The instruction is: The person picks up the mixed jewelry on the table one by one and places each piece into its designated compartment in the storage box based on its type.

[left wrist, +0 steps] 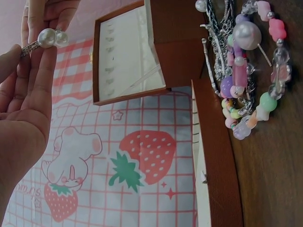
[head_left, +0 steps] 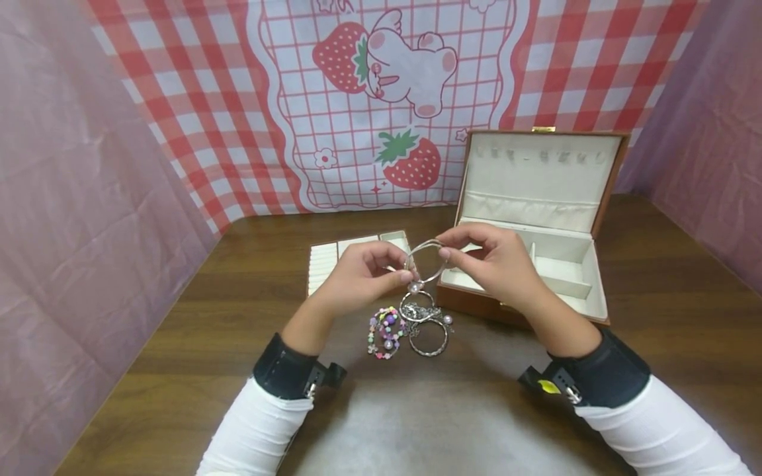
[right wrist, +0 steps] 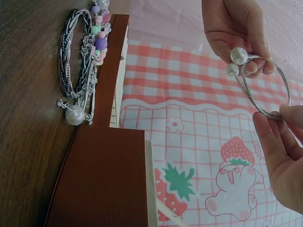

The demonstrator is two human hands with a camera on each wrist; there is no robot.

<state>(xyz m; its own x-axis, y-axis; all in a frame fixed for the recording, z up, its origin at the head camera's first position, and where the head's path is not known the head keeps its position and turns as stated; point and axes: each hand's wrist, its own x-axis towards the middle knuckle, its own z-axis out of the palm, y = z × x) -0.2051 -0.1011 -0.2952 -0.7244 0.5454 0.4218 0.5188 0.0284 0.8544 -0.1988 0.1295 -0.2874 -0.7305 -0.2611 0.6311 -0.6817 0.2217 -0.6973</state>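
Grip: left hand (head_left: 362, 274) and right hand (head_left: 497, 264) pinching pearl-ended bangle (right wrist: 239, 56)
Jewelry box (head_left: 476, 304): lid raised, divided inside
Ring tray (head_left: 321, 264): ridged rolls
Tabletop (head_left: 220, 297): wood between bracelets (head_left: 390, 319) and left edge

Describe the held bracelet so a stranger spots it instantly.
Find the open brown box on the table. At its left in the head view, the left hand and right hand hold a silvery bracelet with two pearly beads. Unlike the heaped jewelry, it is off the table.
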